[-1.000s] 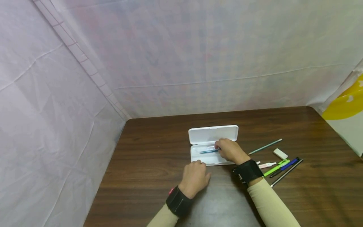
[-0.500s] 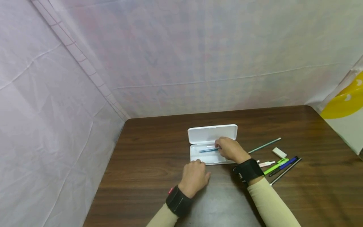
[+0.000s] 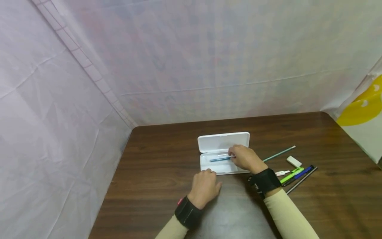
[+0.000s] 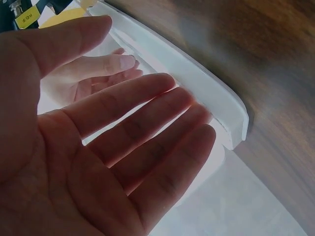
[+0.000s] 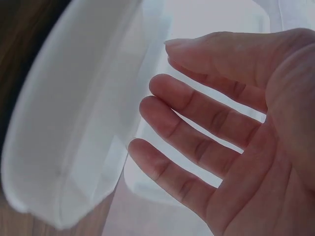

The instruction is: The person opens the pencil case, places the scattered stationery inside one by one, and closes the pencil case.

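- Head: the blue writing tool [image 3: 220, 159] lies in the white case [image 3: 232, 173], its right end running to the fingers of the right hand [image 3: 245, 158]; whether they pinch it, I cannot tell. The left hand [image 3: 204, 189] is at the case's near edge.
- Left wrist: the left fingers are extended, tips at the case.
- Right wrist: thumb overlaps forefinger; the others bend slightly.
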### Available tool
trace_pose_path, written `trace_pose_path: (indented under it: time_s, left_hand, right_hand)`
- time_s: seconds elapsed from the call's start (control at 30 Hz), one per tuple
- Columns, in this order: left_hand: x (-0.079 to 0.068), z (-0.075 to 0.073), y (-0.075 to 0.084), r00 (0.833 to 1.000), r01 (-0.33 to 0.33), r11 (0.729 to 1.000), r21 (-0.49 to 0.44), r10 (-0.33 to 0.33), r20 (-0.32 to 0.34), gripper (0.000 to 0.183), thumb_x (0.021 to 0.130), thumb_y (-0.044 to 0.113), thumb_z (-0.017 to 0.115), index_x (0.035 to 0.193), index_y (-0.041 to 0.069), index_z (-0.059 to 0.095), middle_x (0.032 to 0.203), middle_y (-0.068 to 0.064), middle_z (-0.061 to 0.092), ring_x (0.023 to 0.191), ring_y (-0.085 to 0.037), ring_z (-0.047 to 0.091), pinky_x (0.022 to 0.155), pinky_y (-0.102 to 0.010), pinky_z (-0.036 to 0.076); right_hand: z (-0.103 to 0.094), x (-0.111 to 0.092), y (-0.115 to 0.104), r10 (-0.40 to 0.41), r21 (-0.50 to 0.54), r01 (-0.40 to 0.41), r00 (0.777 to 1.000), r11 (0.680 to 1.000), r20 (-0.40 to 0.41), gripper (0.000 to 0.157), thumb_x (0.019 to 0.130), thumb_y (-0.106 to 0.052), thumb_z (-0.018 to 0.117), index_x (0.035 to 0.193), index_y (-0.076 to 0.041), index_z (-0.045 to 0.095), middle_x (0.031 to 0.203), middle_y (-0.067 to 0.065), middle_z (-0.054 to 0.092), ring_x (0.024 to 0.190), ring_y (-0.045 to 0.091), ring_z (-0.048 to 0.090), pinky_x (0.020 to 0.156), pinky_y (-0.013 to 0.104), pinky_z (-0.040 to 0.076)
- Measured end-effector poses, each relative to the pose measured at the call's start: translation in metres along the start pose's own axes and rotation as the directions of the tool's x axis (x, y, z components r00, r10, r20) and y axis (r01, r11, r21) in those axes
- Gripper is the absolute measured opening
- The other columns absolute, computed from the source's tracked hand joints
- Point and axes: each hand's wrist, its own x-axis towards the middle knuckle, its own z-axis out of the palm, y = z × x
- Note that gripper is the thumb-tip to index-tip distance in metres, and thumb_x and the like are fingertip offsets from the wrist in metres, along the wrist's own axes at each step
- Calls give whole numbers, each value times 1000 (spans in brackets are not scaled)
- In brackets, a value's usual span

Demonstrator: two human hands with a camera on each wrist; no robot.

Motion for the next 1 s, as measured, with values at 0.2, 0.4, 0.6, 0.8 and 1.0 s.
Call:
trace_pose_path:
  time_s: [0.2, 0.4, 0.6, 0.8, 1.0]
  left_hand:
    - [0, -1, -1, 1000, -4, 1000, 2, 4, -20, 36, 73, 42, 72, 68, 7, 68, 66, -6, 63, 56, -22, 60, 43, -36, 48]
    - [0, -2, -4, 999, -16, 1000, -10, 16, -44, 36, 73, 41, 73, 67, 6, 67, 65, -6, 62, 55, -22, 59, 43, -36, 48]
    - [0, -1, -7, 1000, -11, 1000, -19, 11, -30, 36, 74, 41, 73, 67, 6, 67, 65, -6, 62, 55, -22, 59, 43, -36, 47]
    - [0, 0, -9, 1000, -11, 1000, -26, 10, -26, 36, 75, 41, 72, 67, 6, 66, 65, -6, 62, 55, -22, 59, 42, -36, 47]
    - [-1, 0, -13, 999, -10, 999, -40, 8, -33, 36, 75, 40, 72, 65, 6, 65, 64, -6, 61, 55, -23, 59, 42, -37, 47]
  right_hand:
    - [-8, -6, 6, 8, -5, -8, 1000, 1000, -11, 15, 73, -7, 69, 88, -6, 68, 86, 10, 69, 77, 26, 63, 66, 46, 53]
    - [-14, -12, 11, 6, -7, -6, 999, 1000, -34, 15, 72, -7, 68, 87, -5, 68, 86, 11, 69, 77, 26, 63, 66, 46, 53]
    - [-21, -18, 15, 26, 1, -26, 999, 1000, -22, 14, 76, -7, 68, 90, -4, 67, 87, 13, 69, 81, 28, 63, 68, 46, 53]
    - [-26, -24, 23, 61, 4, -61, 998, 998, -4, 13, 78, -7, 67, 91, -4, 67, 84, 12, 68, 77, 26, 62, 64, 46, 52]
    - [-28, -32, 34, 70, 15, -69, 997, 997, -30, 10, 77, -6, 68, 87, -4, 68, 80, 12, 68, 73, 25, 61, 64, 46, 51]
